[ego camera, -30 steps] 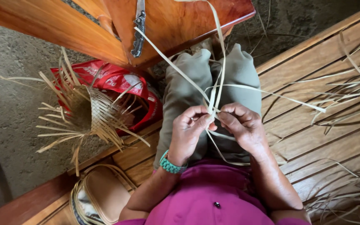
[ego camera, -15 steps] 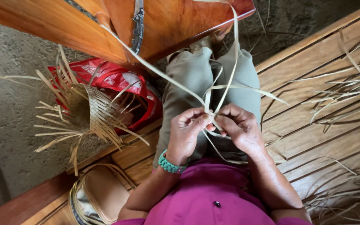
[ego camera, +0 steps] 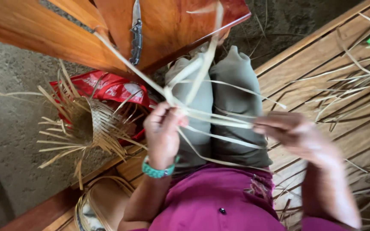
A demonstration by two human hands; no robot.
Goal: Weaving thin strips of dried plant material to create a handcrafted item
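At far left a half-woven basket (ego camera: 91, 126) lies on a red bag (ego camera: 108, 87), on the floor beside your bench (ego camera: 322, 60). Your left hand (ego camera: 162, 134) has its fingers curled tight around pale strips (ego camera: 213, 119) above your lap. The strips run across to your right hand (ego camera: 298, 134), blurred, fingers seemingly pinched on their ends. A knife (ego camera: 136, 32) rests on the wooden board above.

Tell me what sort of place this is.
Probably a home weaving spot, outdoors or on a porch: a slatted wooden platform over a bare dirt floor, a half-woven basket, and loose pale strips.
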